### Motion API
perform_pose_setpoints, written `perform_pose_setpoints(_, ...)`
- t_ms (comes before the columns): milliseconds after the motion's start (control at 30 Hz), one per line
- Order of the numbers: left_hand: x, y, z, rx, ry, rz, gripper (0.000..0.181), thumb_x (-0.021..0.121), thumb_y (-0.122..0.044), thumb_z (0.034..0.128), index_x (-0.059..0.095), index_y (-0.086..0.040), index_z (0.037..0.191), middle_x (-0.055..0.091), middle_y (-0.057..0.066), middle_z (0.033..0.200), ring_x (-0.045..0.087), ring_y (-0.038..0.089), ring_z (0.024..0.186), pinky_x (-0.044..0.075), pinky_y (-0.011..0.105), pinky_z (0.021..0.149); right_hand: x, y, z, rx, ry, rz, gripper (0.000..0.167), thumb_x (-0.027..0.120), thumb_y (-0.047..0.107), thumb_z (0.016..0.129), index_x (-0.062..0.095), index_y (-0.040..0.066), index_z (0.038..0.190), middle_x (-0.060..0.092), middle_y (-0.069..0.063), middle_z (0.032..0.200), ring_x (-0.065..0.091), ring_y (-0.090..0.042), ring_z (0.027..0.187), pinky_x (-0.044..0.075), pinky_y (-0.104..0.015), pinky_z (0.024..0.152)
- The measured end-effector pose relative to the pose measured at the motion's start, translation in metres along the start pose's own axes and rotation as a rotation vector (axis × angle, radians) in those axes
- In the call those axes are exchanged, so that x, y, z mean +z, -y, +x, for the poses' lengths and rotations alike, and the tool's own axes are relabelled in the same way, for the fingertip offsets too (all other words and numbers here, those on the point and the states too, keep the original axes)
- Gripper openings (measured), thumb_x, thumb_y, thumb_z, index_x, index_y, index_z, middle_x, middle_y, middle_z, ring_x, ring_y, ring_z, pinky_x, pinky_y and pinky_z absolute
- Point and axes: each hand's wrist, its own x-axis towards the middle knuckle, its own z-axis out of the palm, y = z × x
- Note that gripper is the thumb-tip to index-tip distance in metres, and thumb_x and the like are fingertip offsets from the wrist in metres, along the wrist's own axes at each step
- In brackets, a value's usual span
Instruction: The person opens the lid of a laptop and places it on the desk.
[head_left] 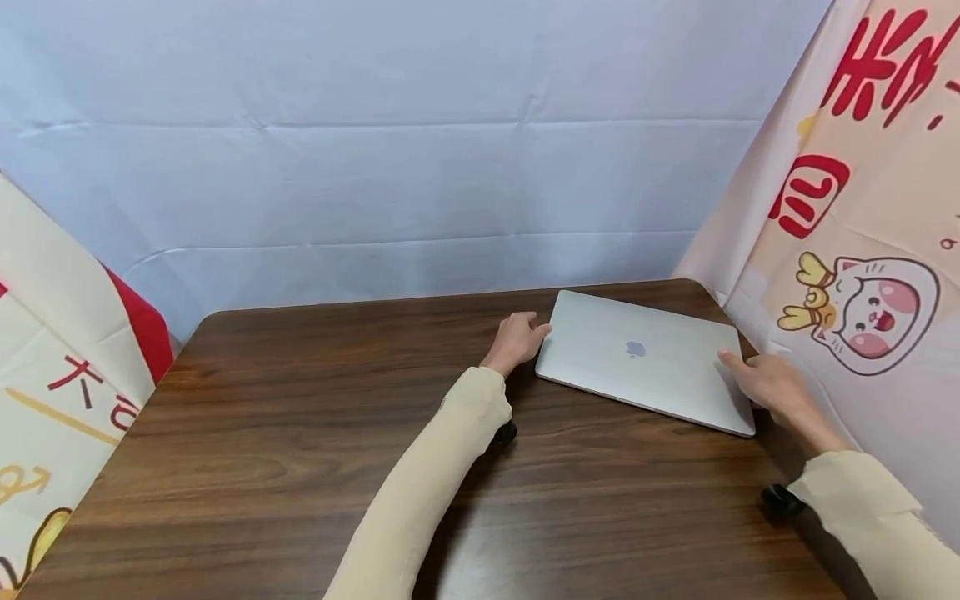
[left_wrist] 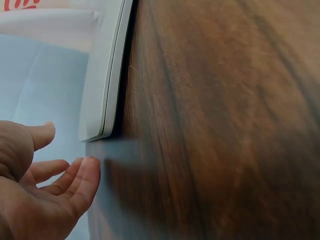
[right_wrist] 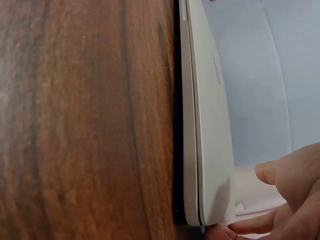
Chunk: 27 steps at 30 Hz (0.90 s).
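A closed silver laptop [head_left: 652,367] with an apple logo on its lid lies flat at the right rear of the wooden table. Beside its left edge is my left hand [head_left: 517,340]; in the left wrist view a small gap shows between its loosely bent fingers [left_wrist: 86,182] and the laptop's corner. My right hand [head_left: 772,383] is at the laptop's right edge. In the right wrist view its fingertips [right_wrist: 220,232] meet the side near the front corner, while the thumb [right_wrist: 267,171] stands off the lid. Some right-hand fingers are out of sight.
The brown wooden table [head_left: 262,450] has rounded rear corners. A pale cloth backdrop [head_left: 375,167] hangs behind it, and printed banners [head_left: 862,208] hang at both sides, the right one close to the laptop. Black devices [head_left: 782,502] sit under both wrists.
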Motion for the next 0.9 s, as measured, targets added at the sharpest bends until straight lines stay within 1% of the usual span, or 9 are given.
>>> perform_pose_setpoints(100,0.003,-0.003,0.006,-0.026,-0.005,-0.006,0.053,0.054,-0.032,0.1092,0.047,-0.006,0.155,0.057,0.013,0.146,0.049,0.028,0.138,0.047,0.040,0.105,0.001,0.000,0.002,0.007,-0.002,0.007,0.060,0.039,0.054,0.107,0.043,0.010,0.067,0.047,-0.004,0.060,0.047,-0.022,0.053,0.040,-0.035,0.048)
perform_pose_setpoints(267,0.008,-0.006,0.012,-0.056,-0.015,-0.021,0.051,0.053,-0.030,0.1097,0.048,-0.005,0.154,0.051,0.012,0.154,0.040,0.029,0.145,0.045,0.040,0.109,0.002,0.000,0.004,0.014,-0.011,0.002,0.059,0.041,0.053,0.107,0.042,0.012,0.064,0.045,-0.002,0.059,0.046,-0.021,0.053,0.040,-0.034,0.048)
perform_pose_setpoints(300,0.010,-0.003,0.016,-0.050,-0.021,-0.004,0.050,0.053,-0.030,0.1093,0.050,-0.004,0.153,0.052,0.012,0.153,0.041,0.030,0.145,0.046,0.040,0.108,0.002,0.000,0.005,0.013,-0.011,0.002,0.059,0.041,0.052,0.107,0.042,0.012,0.064,0.045,-0.002,0.058,0.046,-0.021,0.052,0.040,-0.034,0.048)
perform_pose_setpoints(433,0.016,-0.008,0.021,-0.072,-0.013,0.031,0.049,0.054,-0.030,0.1089,0.053,-0.004,0.150,0.054,0.011,0.152,0.048,0.028,0.140,0.049,0.038,0.104,0.004,-0.003,0.006,0.001,-0.006,0.002,0.058,0.042,0.049,0.107,0.040,0.015,0.061,0.042,0.000,0.056,0.045,-0.020,0.052,0.040,-0.034,0.048)
perform_pose_setpoints(500,0.019,-0.010,0.021,-0.075,-0.012,0.043,0.049,0.056,-0.030,0.1083,0.054,-0.004,0.149,0.055,0.011,0.150,0.052,0.027,0.137,0.050,0.037,0.103,0.004,-0.003,0.007,-0.004,-0.006,0.001,0.057,0.043,0.046,0.107,0.039,0.016,0.059,0.040,0.001,0.054,0.044,-0.020,0.051,0.038,-0.034,0.048)
perform_pose_setpoints(533,0.019,-0.014,0.018,-0.083,-0.001,0.051,0.049,0.055,-0.030,0.1088,0.053,-0.004,0.150,0.054,0.011,0.152,0.052,0.026,0.137,0.049,0.037,0.105,0.004,-0.004,0.007,-0.009,-0.008,-0.006,0.056,0.044,0.044,0.107,0.039,0.016,0.059,0.039,0.002,0.054,0.044,-0.019,0.051,0.038,-0.033,0.048)
perform_pose_setpoints(667,0.023,-0.017,0.019,-0.068,0.015,0.148,0.047,0.054,-0.032,0.1089,0.057,-0.003,0.146,0.058,0.012,0.146,0.057,0.026,0.130,0.050,0.036,0.101,0.005,-0.005,0.006,-0.015,-0.018,-0.017,0.056,0.046,0.039,0.107,0.038,0.017,0.056,0.038,0.003,0.053,0.042,-0.018,0.049,0.036,-0.033,0.048)
perform_pose_setpoints(767,0.023,-0.018,0.018,-0.077,0.018,0.207,0.046,0.053,-0.033,0.1091,0.059,-0.003,0.144,0.061,0.012,0.142,0.060,0.025,0.125,0.051,0.035,0.098,0.007,-0.003,0.007,-0.015,-0.017,-0.017,0.056,0.048,0.039,0.107,0.038,0.016,0.057,0.037,0.003,0.052,0.041,-0.017,0.047,0.035,-0.032,0.047)
perform_pose_setpoints(900,0.021,-0.020,0.017,-0.094,0.027,0.229,0.046,0.053,-0.032,0.1095,0.057,-0.003,0.145,0.060,0.012,0.143,0.061,0.025,0.124,0.052,0.034,0.096,0.009,-0.001,0.006,0.006,-0.026,-0.024,0.056,0.053,0.039,0.105,0.037,0.017,0.056,0.035,0.004,0.052,0.041,-0.016,0.045,0.035,-0.032,0.045)
